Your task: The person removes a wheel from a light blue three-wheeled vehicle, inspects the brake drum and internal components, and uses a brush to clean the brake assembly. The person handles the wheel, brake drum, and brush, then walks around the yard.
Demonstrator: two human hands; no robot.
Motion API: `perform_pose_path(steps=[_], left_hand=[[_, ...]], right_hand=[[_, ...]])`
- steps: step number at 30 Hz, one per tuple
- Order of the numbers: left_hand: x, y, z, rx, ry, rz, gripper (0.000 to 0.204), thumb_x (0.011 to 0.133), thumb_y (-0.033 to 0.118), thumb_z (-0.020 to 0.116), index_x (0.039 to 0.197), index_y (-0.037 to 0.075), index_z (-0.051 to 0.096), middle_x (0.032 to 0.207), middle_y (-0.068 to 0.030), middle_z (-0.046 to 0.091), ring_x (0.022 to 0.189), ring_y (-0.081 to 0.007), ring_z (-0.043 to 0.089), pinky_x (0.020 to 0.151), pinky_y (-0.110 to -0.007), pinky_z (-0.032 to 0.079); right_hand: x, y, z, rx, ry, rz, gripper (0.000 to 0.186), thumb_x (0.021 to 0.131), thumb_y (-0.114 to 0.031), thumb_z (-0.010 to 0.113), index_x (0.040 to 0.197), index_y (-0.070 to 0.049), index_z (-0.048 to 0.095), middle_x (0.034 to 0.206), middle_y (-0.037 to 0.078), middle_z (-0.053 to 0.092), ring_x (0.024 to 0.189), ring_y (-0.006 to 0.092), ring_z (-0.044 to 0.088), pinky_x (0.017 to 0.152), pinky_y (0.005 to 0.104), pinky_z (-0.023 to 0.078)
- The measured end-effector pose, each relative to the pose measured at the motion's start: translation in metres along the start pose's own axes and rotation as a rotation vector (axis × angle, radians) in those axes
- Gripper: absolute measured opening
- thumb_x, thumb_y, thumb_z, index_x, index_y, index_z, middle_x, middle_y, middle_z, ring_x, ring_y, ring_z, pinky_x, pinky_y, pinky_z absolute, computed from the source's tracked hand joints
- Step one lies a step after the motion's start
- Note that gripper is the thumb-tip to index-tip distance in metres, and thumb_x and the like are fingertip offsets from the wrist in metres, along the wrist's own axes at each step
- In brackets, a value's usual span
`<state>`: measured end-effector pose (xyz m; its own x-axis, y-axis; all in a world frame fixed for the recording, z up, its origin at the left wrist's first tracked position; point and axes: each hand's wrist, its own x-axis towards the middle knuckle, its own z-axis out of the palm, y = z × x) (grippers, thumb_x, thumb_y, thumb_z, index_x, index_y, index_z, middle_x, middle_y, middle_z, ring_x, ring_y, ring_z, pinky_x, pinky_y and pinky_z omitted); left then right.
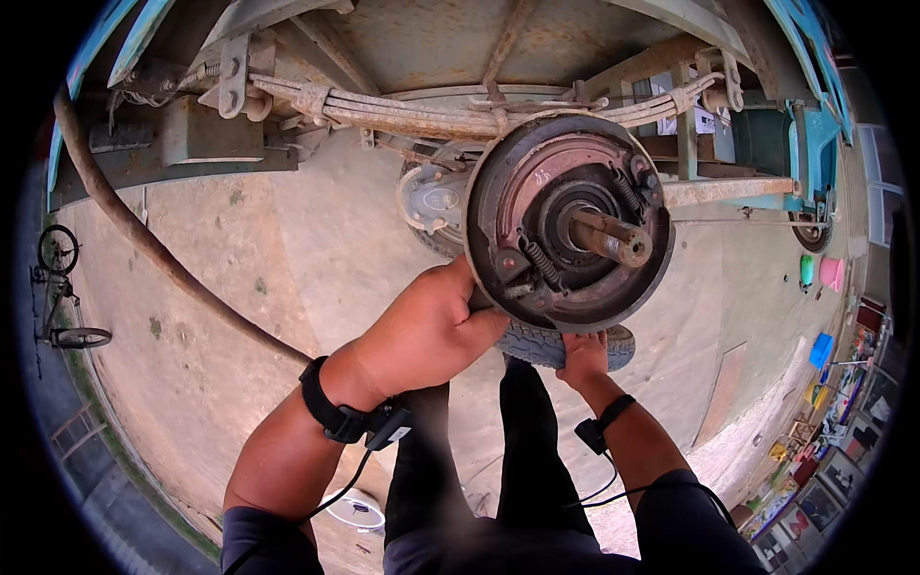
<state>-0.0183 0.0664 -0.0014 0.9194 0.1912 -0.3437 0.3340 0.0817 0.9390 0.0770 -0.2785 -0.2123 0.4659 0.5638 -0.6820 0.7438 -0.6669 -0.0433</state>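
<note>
A round drum-brake backing plate (485,273) with brake shoes faces me. Coil springs (543,264) stretch across it, and a rusty axle shaft (611,238) sticks out of its middle. My left hand (426,321) is closed at the plate's lower left edge. Its thumb shows below, while its other fingers and whatever they grip are hidden behind the plate. Below the rim, my right hand (585,359) reaches up with bent fingers, beside a black tyre (537,346). The plate covers its fingertips, so what they hold is hidden.
A rusty leaf spring (402,115) and vehicle frame hang above. A grey cast housing (433,199) sits behind the plate. A brown hose or pole (182,264) curves down at left. A bicycle (67,287) stands far left; a pink bucket (831,275) and assorted goods lie right.
</note>
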Motion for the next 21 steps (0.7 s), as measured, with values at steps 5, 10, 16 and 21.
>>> perform_pose_path(steps=[5,10,16,21], left_hand=[[0.045,0.038,-0.071,0.540,-0.498,-0.005,0.028,0.088,0.021,0.067,0.078,-0.005,0.062,0.064,-0.0228,0.055,0.058,-0.0365,0.053,0.061,-0.043,0.046],[0.043,0.026,-0.072,0.515,-0.426,0.059,0.019,0.088,0.016,0.068,0.091,-0.002,0.066,0.069,-0.0180,0.060,0.061,-0.0285,0.057,0.064,-0.039,0.048],[-0.005,-0.018,0.015,-0.158,0.037,0.035,0.049,0.091,-0.003,0.064,0.137,0.003,0.051,0.128,-0.0070,0.063,0.115,-0.0133,0.056,0.101,-0.030,0.045],[0.007,-0.025,0.109,-0.772,0.622,0.049,0.039,0.096,0.000,0.061,0.133,0.001,0.050,0.128,-0.0061,0.061,0.116,-0.0132,0.055,0.101,-0.029,0.044]], right_hand=[[0.002,0.004,0.009,0.014,-0.018,0.006,0.078,0.061,-0.032,0.089,0.129,-0.016,0.053,0.132,0.015,0.053,0.130,0.0364,0.047,0.120,0.0589,0.022],[-0.003,0.008,0.008,-0.007,0.008,0.004,0.087,0.061,-0.031,0.089,0.137,-0.018,0.049,0.134,0.014,0.052,0.132,0.0358,0.045,0.120,0.0585,0.021],[-0.004,0.005,0.001,0.019,-0.061,0.045,0.094,0.061,-0.030,0.089,0.143,-0.018,0.044,0.139,0.013,0.050,0.133,0.0364,0.045,0.121,0.0578,0.020],[-0.002,0.005,0.000,0.006,-0.078,0.042,0.093,0.062,-0.031,0.089,0.142,-0.018,0.044,0.139,0.014,0.050,0.133,0.0363,0.045,0.121,0.0579,0.020]])
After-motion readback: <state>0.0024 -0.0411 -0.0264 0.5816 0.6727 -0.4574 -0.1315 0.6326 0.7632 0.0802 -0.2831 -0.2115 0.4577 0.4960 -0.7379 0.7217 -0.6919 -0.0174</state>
